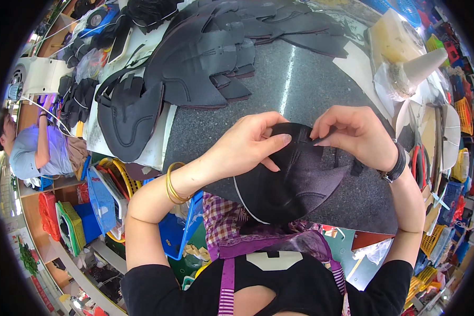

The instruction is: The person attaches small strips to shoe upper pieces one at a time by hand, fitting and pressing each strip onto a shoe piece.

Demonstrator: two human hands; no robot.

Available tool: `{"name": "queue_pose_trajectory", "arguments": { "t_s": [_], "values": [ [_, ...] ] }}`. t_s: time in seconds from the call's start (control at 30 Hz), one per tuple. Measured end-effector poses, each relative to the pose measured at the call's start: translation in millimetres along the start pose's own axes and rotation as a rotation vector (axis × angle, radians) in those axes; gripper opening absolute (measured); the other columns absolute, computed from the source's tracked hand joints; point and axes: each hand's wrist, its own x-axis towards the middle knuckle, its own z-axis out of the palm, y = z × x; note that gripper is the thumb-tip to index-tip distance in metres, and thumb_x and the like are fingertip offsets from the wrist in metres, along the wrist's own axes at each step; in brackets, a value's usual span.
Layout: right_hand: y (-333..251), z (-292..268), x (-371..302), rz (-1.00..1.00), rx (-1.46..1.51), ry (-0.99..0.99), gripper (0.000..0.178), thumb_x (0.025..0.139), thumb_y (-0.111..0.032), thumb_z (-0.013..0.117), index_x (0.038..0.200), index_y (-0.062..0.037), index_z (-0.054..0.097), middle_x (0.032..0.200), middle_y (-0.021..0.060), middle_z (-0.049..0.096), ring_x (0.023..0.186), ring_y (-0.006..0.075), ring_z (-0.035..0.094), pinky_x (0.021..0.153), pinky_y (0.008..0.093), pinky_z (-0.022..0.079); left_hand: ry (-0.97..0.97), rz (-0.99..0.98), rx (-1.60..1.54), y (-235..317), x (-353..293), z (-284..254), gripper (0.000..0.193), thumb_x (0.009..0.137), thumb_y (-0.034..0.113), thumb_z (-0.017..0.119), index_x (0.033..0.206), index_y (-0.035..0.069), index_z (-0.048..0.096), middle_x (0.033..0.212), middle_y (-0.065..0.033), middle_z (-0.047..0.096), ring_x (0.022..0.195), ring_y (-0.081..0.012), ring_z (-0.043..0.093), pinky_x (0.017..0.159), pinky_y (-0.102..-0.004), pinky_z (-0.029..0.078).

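Observation:
A black shoe upper with a pale edge along its left side hangs over the near edge of the dark speckled worktop. My left hand grips its upper rim, thumb on top and the other fingers partly behind it. With thumb and forefinger, my right hand pinches a narrow black strap at the upper's top right corner. The two hands are a short gap apart. Farther left lies a similar black upper with a strap loop, beside a large overlapping pile of black uppers.
The grey speckled worktop lies beneath my hands. At the right are a pale cone-shaped piece, a yellowish block and red-handled scissors. Blue and yellow baskets stand at the left, and another person sits beyond them.

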Motion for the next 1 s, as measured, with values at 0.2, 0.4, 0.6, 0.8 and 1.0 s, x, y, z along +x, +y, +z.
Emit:
{"name": "queue_pose_trajectory", "arguments": {
  "t_s": [0.2, 0.4, 0.6, 0.8, 1.0],
  "values": [
    [-13.0, 2.3, 4.2, 0.183, 0.012, 0.013, 0.008, 0.082, 0.003, 0.058, 0.089, 0.0031, 0.059, 0.08, 0.0069, 0.064, 0.07, 0.01, 0.064, 0.065, 0.0232, 0.05, -0.01, 0.002, -0.013, 1.3, -3.1, 1.2, 0.025, 0.093, 0.014, 0.052, 0.111, -0.004, 0.053, 0.088, -0.0034, 0.062, 0.077, -0.0068, 0.06, 0.062, -0.0238, 0.057],
    [-19.3, -0.3, 9.5, 0.333, 0.158, -0.026, 0.012, 0.08, 0.001, 0.06, 0.091, 0.0028, 0.058, 0.076, 0.0071, 0.064, 0.068, 0.0114, 0.065, 0.061, 0.0238, 0.05, -0.005, -0.002, 0.013, 3.1, -3.7, 2.2, 0.024, 0.093, 0.015, 0.053, 0.109, -0.003, 0.052, 0.086, -0.0032, 0.062, 0.076, -0.0063, 0.06, 0.061, -0.0231, 0.056],
    [-10.3, 7.8, 18.3, 0.077, -0.257, -0.134, 0.015, 0.072, -0.002, 0.066, 0.085, 0.0025, 0.06, 0.072, 0.0118, 0.062, 0.062, 0.0213, 0.064, 0.056, 0.0304, 0.048, 0.022, 0.036, 0.093, 4.3, -11.1, 11.5, 0.018, 0.093, 0.013, 0.054, 0.104, -0.002, 0.052, 0.084, -0.0024, 0.061, 0.075, -0.0051, 0.059, 0.061, -0.022, 0.055],
    [-16.0, 26.5, 11.0, -0.074, -0.427, -0.065, 0.017, 0.067, -0.008, 0.068, 0.077, -0.0023, 0.055, 0.076, 0.0127, 0.059, 0.064, 0.0339, 0.059, 0.056, 0.0391, 0.047, 0.061, 0.077, 0.225, 9.2, -22.4, 20.9, 0.017, 0.093, 0.011, 0.053, 0.103, -0.003, 0.052, 0.081, -0.0015, 0.058, 0.075, -0.0043, 0.056, 0.061, -0.0232, 0.055],
    [-30.6, 46.1, -10.9, -0.432, -0.905, 0.25, 0.017, 0.071, -0.006, 0.06, 0.079, -0.0051, 0.045, 0.077, 0.0084, 0.049, 0.067, 0.0241, 0.057, 0.053, 0.034, 0.047, 0.007, 0.064, -0.478, 4.8, -23.1, 12.3, 0.042, 0.098, 0.036, 0.041, 0.107, -0.004, 0.052, 0.084, -0.0081, 0.061, 0.066, -0.0161, 0.064, 0.066, -0.0328, 0.059]
  ]
}}
